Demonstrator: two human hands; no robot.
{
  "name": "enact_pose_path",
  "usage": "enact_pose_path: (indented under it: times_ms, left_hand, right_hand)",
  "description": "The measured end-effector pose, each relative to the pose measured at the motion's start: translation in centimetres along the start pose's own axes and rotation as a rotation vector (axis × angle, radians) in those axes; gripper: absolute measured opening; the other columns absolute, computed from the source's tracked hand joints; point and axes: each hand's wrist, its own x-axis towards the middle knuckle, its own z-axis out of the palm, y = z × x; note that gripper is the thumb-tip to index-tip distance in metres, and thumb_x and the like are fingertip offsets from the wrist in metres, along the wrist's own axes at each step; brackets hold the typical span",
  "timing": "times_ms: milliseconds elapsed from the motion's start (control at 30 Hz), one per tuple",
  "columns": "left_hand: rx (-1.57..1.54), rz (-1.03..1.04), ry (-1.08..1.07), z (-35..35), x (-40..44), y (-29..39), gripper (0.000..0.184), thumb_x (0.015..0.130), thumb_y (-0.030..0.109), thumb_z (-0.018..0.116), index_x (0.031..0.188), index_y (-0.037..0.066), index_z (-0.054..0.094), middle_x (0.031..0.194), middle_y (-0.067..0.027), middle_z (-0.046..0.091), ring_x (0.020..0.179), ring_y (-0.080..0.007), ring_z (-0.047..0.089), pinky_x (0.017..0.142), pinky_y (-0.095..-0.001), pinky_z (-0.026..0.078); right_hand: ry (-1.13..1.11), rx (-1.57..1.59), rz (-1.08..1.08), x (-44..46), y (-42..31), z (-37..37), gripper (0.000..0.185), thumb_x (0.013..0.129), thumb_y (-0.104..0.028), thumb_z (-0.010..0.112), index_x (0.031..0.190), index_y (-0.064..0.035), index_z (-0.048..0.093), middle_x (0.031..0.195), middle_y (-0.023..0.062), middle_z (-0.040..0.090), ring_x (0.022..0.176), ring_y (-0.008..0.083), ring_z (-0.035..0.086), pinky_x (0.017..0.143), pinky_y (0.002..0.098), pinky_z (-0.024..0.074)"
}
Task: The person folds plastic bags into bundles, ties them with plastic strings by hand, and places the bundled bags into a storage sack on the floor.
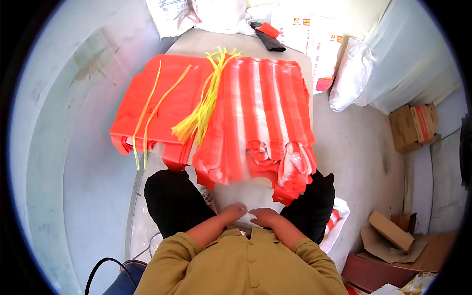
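My left hand [234, 212] and my right hand [264, 217] are low over my lap, close together with a narrow gap between them. Their fingers are small and unclear, and I see nothing plain in either. Just beyond them is the lower edge of a stack of red and white striped plastic bags [260, 103], blurred in places. To its left lies a stack of plain red plastic bags [172, 88]. A bunch of yellow plastic ties [209, 101] rests where the two stacks meet, and two loose yellow strips [152, 105] lie across the plain red stack.
The stacks rest on a pale table [206, 43] above my knees. White sacks [219, 12] stand behind it, near a black and red item [269, 37]. Cardboard boxes [413, 128] are on the right, with more cardboard [393, 236] lower down. A blue bag [128, 278] is at lower left.
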Motion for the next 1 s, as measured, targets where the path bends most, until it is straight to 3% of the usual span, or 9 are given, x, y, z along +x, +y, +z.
enact_pose_path:
  times_ms: [100,200,333,367,433,533,633,833,1000]
  left_hand:
    - [-0.007,0.010,0.020,-0.2,-0.8,1.2,0.038,0.094,0.039,0.063,0.118,0.011,0.071,0.115,-0.0143,0.072,0.105,-0.0316,0.069,0.093,-0.0408,0.053]
    - [0.073,0.095,0.025,0.3,0.4,-0.2,0.035,0.095,0.028,0.070,0.121,0.004,0.068,0.104,-0.0129,0.074,0.090,-0.0217,0.072,0.081,-0.0364,0.057]
    - [-0.064,-0.030,-0.032,0.7,1.4,-0.5,0.026,0.098,0.010,0.060,0.121,0.001,0.067,0.107,-0.0122,0.074,0.091,-0.0193,0.073,0.081,-0.0352,0.058]
    - [-0.068,0.008,-0.036,0.4,0.8,-0.1,0.030,0.096,0.025,0.057,0.115,0.004,0.069,0.113,-0.0154,0.070,0.096,-0.0286,0.070,0.087,-0.0421,0.054]
    - [0.093,-0.098,-0.025,-1.6,-1.3,4.7,0.032,0.096,0.026,0.059,0.117,0.004,0.069,0.113,-0.0171,0.070,0.097,-0.0299,0.070,0.088,-0.0428,0.053]
    - [-0.029,0.123,0.003,1.3,2.1,-2.0,0.034,0.096,0.029,0.060,0.117,0.004,0.069,0.111,-0.0180,0.071,0.099,-0.0313,0.069,0.090,-0.0432,0.052]
    - [-0.045,-0.004,-0.004,0.1,0.5,1.0,0.036,0.097,0.033,0.060,0.117,0.005,0.069,0.109,-0.0177,0.072,0.100,-0.0324,0.069,0.093,-0.0429,0.051]
    - [-0.069,-0.024,-0.005,-0.7,0.0,1.3,0.040,0.096,0.039,0.062,0.119,0.007,0.069,0.109,-0.0158,0.073,0.100,-0.0311,0.070,0.093,-0.0423,0.052]
    - [-0.110,-0.041,-0.001,-0.5,0.1,1.2,0.040,0.095,0.039,0.062,0.118,0.008,0.070,0.109,-0.0154,0.073,0.098,-0.0307,0.070,0.091,-0.0414,0.053]
  right_hand:
    - [0.004,0.021,-0.002,0.2,0.2,0.2,0.054,0.099,-0.041,0.060,0.146,-0.0151,0.053,0.134,0.0176,0.064,0.122,0.0365,0.061,0.103,0.0452,0.0482]
    - [0.086,0.021,-0.035,0.3,0.3,0.6,0.053,0.099,-0.041,0.060,0.145,-0.0156,0.055,0.133,0.0173,0.065,0.121,0.0360,0.061,0.102,0.0444,0.0485]
    - [0.206,0.057,-0.019,0.6,-1.4,-0.8,0.026,0.095,-0.030,0.061,0.101,-0.0080,0.072,0.103,0.0169,0.072,0.096,0.0387,0.067,0.084,0.0486,0.0532]
    - [0.364,0.082,-0.102,-1.6,-3.7,-3.0,0.020,0.093,-0.025,0.063,0.094,-0.0069,0.071,0.097,0.0176,0.070,0.091,0.0389,0.067,0.081,0.0487,0.0526]
    - [0.596,0.112,-0.283,-3.4,-5.7,-5.1,0.013,0.090,-0.019,0.068,0.092,-0.0060,0.069,0.092,0.0155,0.070,0.086,0.0381,0.066,0.078,0.0489,0.0527]
    - [0.976,0.080,-0.459,-5.8,-8.7,-9.2,0.019,0.083,-0.013,0.075,0.098,-0.0052,0.067,0.101,0.0142,0.068,0.093,0.0368,0.065,0.083,0.0470,0.0528]
    - [1.154,-0.073,-0.498,-5.2,-10.2,-12.7,0.036,0.077,-0.010,0.080,0.109,-0.0044,0.066,0.117,0.0150,0.065,0.107,0.0380,0.062,0.094,0.0446,0.0514]
    - [1.116,0.149,-0.351,-1.5,-11.1,-14.8,0.043,0.078,-0.004,0.077,0.119,-0.0022,0.065,0.131,0.0186,0.061,0.120,0.0407,0.057,0.105,0.0445,0.0480]
    - [1.107,0.479,-0.392,0.2,-9.0,-14.0,0.034,0.091,-0.002,0.070,0.125,0.0004,0.067,0.134,0.0130,0.064,0.106,0.0216,0.066,0.096,0.0364,0.0536]
